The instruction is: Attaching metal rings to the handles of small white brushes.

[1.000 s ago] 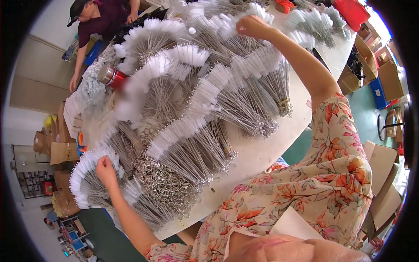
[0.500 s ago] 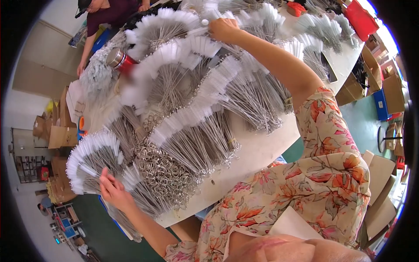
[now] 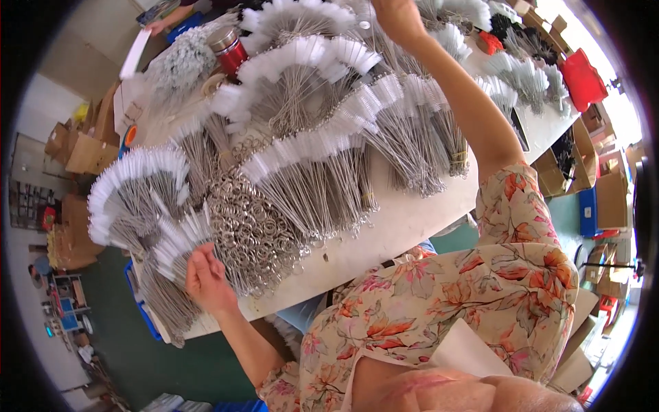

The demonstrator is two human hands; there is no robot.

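Note:
My left hand (image 3: 209,280) is closed at the table's near left, its fingertips pinched at the lower end of a slim white-bristled brush (image 3: 206,214). Just left of it lies a small bundle of similar wire brushes (image 3: 175,244), their bristle ends fanned out. Beyond that spreads a larger fan of brushes (image 3: 127,180). To the right of the hand is a heap of metal rings (image 3: 250,230). My right hand (image 3: 399,20) reaches to the far side over the brush bundles. The top edge of the picture cuts off its fingers. A small white round thing (image 3: 364,25) shows beside it.
More brush bundles (image 3: 309,178) cover the table (image 3: 405,223). A red metal-lidded container (image 3: 228,51) and a fluffy grey pile (image 3: 182,65) stand at the far left. A co-worker's hand (image 3: 158,27) holds a flat white piece (image 3: 135,53). Cardboard boxes (image 3: 93,147) flank the table.
The view has shifted. My left hand has moved right, from the large brush fan to the smaller bundle beside the rings. My right hand has gone farther out, partly leaving the picture.

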